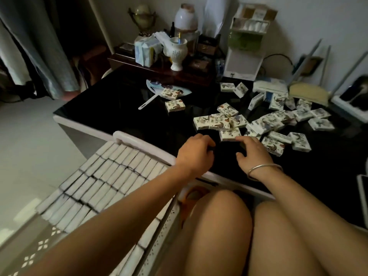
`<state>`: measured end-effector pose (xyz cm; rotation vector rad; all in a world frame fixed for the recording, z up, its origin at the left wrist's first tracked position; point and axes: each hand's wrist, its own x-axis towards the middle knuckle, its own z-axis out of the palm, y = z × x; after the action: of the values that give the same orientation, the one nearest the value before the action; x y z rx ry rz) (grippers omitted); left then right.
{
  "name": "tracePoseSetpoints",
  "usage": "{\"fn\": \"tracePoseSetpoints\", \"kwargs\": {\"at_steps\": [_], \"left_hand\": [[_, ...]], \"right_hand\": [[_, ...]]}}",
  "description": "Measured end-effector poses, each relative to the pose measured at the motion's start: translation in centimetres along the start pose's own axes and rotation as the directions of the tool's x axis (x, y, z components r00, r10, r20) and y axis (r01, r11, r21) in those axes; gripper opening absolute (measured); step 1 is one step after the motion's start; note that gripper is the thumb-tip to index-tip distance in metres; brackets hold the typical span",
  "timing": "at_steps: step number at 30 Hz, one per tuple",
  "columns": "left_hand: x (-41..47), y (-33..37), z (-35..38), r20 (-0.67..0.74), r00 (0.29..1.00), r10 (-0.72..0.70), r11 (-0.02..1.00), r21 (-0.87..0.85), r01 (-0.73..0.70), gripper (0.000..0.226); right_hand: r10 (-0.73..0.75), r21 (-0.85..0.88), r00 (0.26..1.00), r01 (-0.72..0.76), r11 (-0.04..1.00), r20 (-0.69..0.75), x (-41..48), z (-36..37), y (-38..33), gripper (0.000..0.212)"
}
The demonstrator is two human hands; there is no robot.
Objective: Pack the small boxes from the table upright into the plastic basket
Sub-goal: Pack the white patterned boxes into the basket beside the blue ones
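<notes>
Small white printed boxes (221, 121) lie scattered flat over the middle and right of the black table (119, 108). The white plastic basket (127, 136) stands at the table's near left edge, filled with rows of upright boxes (111, 176). My left hand (196, 153) hovers over the table edge beside the basket, fingers loosely curled, nothing visible in it. My right hand (253, 154), with a bracelet on the wrist, reaches forward with spread fingers. Its fingertips touch the nearest box (229, 134) of the pile.
Two more boxes (174, 105) lie near a hand fan (159, 86) at the table's back. Behind them a wooden tray holds a white vase (177, 52) and clutter. A display stand (245, 46) leans against the wall. My knees are below the table edge.
</notes>
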<state>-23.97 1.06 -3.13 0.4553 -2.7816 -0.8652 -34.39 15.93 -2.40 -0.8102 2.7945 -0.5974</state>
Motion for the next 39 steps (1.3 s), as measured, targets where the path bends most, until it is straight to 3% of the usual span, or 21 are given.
{"fn": "tracePoseSetpoints", "kwargs": {"at_steps": [4, 7, 10, 13, 16, 21, 28, 32, 36, 39], "left_hand": [[5.7, -0.7, 1.2, -0.045, 0.999, -0.01, 0.991, 0.136, 0.016, 0.051], [9.3, -1.3, 1.8, -0.069, 0.998, 0.01, 0.979, 0.206, 0.005, 0.059], [11.8, -1.4, 2.4, -0.023, 0.999, 0.046, 0.97, 0.242, -0.039, 0.066], [12.9, -1.9, 3.2, -0.014, 0.997, 0.072, 0.96, 0.274, -0.066, 0.064], [13.2, -2.7, 3.4, -0.024, 0.994, 0.108, 0.943, 0.319, -0.095, 0.058], [11.0, -3.3, 1.9, -0.127, 0.99, 0.066, 0.982, 0.184, -0.042, 0.06], [4.3, -4.0, -1.1, -0.209, 0.978, 0.024, 0.997, -0.068, -0.039, 0.067], [0.0, -4.4, -3.4, -0.285, 0.958, -0.035, 0.981, -0.191, -0.021, 0.068], [-3.7, -4.0, -5.9, -0.317, 0.948, -0.034, 0.965, -0.258, -0.052, 0.07], [-7.1, -4.4, -8.1, -0.331, 0.944, 0.006, 0.985, -0.161, -0.062, 0.071]], "right_hand": [[-0.131, -0.294, 0.99, 0.141, 0.945, 0.052, 2.4, 1.4, 1.2, 0.068], [-0.187, -0.4, 0.974, 0.222, 0.889, 0.126, 4.3, 1.9, 1.9, 0.072], [-0.228, -0.361, 0.962, 0.267, 0.893, 0.148, 5.8, 1.9, 2.7, 0.061], [-0.281, -0.303, 0.957, 0.289, 0.908, 0.072, 6.3, 1.9, 3.2, 0.038], [-0.299, -0.314, 0.952, 0.306, 0.899, 0.069, 6.5, 2.2, 3.6, 0.05], [-0.346, -0.303, 0.938, 0.329, 0.895, -0.005, 6.0, 1.9, 3.7, 0.034], [-0.281, -0.352, 0.952, 0.307, 0.884, 0.126, 4.7, 1.7, 2.9, 0.071], [-0.236, -0.095, 0.947, 0.261, 0.961, 0.217, 2.3, 1.2, 0.1, 0.062], [-0.261, 0.254, 0.964, 0.243, 0.936, 0.042, -0.7, 0.8, -3.9, 0.056], [-0.301, 0.471, 0.953, 0.283, 0.836, -0.039, -3.7, 1.2, -7.1, 0.055]]}}
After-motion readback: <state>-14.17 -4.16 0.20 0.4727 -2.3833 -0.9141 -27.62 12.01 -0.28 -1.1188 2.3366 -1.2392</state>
